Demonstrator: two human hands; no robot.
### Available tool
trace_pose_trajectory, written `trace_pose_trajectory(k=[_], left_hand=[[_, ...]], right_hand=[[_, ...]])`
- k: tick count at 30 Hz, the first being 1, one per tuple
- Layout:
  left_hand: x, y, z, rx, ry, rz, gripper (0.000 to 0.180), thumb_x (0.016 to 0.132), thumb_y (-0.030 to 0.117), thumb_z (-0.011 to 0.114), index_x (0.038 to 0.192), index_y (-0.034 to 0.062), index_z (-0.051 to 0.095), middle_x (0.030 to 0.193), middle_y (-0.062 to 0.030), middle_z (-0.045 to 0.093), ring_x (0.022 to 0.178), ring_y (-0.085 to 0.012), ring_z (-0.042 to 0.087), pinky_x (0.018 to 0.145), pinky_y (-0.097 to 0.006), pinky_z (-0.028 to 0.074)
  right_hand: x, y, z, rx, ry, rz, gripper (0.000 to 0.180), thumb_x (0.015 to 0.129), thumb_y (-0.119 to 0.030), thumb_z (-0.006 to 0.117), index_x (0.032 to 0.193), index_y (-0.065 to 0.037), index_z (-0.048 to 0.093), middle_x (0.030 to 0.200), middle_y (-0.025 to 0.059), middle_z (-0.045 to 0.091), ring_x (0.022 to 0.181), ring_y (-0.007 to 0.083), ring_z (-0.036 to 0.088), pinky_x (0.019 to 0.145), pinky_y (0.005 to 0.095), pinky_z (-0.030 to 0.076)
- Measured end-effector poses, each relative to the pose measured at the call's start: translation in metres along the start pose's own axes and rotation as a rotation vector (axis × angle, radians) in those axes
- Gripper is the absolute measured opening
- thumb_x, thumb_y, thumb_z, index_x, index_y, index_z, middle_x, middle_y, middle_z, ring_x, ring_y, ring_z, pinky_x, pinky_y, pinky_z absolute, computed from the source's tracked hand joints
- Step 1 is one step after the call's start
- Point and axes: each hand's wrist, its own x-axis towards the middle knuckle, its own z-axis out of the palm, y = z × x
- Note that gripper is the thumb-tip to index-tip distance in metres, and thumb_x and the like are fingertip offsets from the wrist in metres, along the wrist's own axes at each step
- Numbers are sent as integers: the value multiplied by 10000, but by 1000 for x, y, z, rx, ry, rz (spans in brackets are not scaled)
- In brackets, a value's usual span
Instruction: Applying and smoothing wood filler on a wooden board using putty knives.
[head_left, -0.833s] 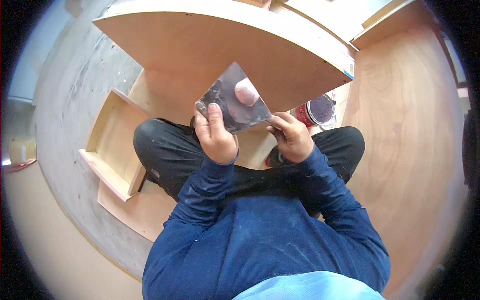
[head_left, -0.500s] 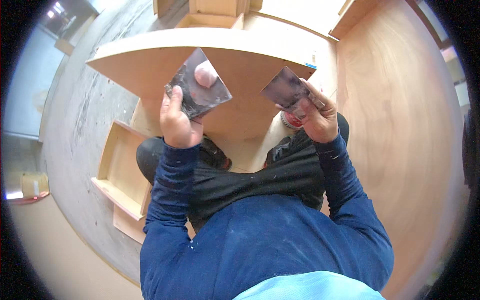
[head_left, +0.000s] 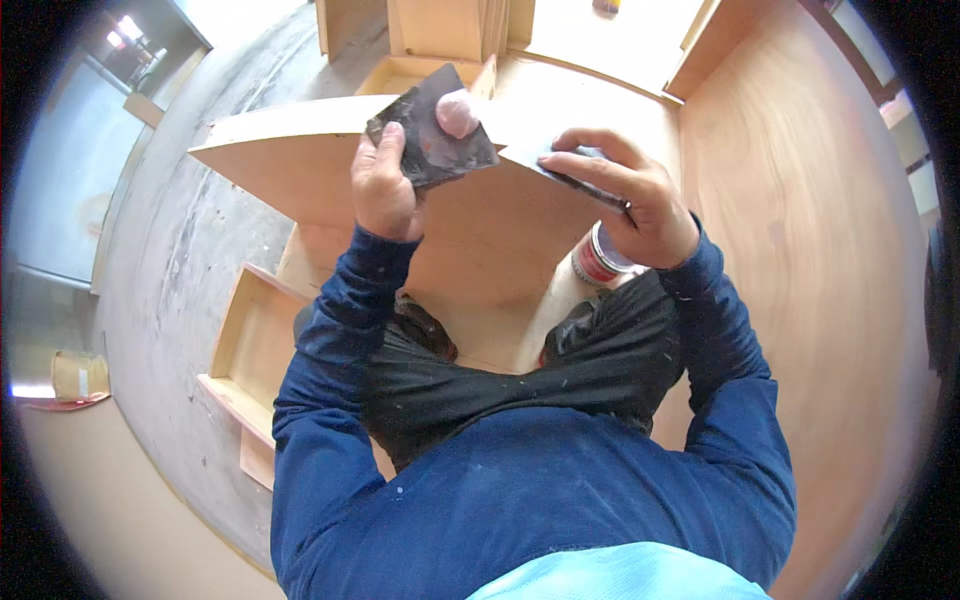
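Observation:
My left hand (head_left: 387, 190) is closed on the corner of a dark, smeared square plate (head_left: 415, 120), thumb on top. A lump of pink putty (head_left: 458, 114) sits on the plate's right part. My right hand (head_left: 645, 195) grips a flat scraper (head_left: 588, 187), now seen almost edge-on, with fingers laid over its upper face; the thumb is hidden. The scraper's tip is apart from the plate. Below both tools stands a pale wooden panel (head_left: 470, 230) with a long top edge. A red-and-white can (head_left: 597, 258) stands below my right hand, by my knee.
An open wooden drawer box (head_left: 262, 335) lies at the left on the grey, stained floor (head_left: 165, 300). A large wooden board (head_left: 800, 250) fills the right side. Wooden cabinet parts (head_left: 435, 27) stand at the far side. My bent knees are close under my hands.
Both hands have moved a little; the left one went up and right with the plate and putty. My right hand has turned the scraper from face-on to nearly edge-on. More of the can shows.

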Motion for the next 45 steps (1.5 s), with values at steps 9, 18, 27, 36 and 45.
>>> trace_pose_trajectory(k=[9,18,27,36,45], left_hand=[[25,3,-14,146,162,81,266,990,91,423,1198,-37,529,1086,-97,621,978,-169,603,904,-309,490],[55,-7,-62,343,99,215,254,982,85,436,1174,-36,550,1068,-89,624,964,-150,591,879,-285,484],[60,-26,-74,340,165,204,259,979,97,451,1174,-44,546,1030,-83,637,911,-158,589,847,-289,480],[71,-12,-92,796,424,459,247,964,150,479,1083,-37,589,986,-103,645,841,-180,623,750,-301,520],[89,-10,-113,59,431,321,241,975,120,455,1122,-35,565,1005,-101,630,860,-178,618,783,-291,526]], right_hand=[[88,8,0,-473,-136,-348,543,692,131,569,1173,-106,650,1158,127,593,1076,341,584,890,409,504],[118,28,16,-316,-195,-189,566,718,157,479,1208,-82,633,1197,187,581,1064,368,596,910,407,507],[123,49,61,-426,-176,-237,483,743,72,563,1183,-111,645,1169,130,593,1039,345,575,895,410,492],[124,49,59,-238,-381,-222,474,737,89,521,1150,-91,667,1156,148,611,1052,365,585,900,418,495],[138,78,79,-505,-369,-276,350,801,10,596,1123,-91,688,1158,154,607,1056,337,580,920,412,474]])
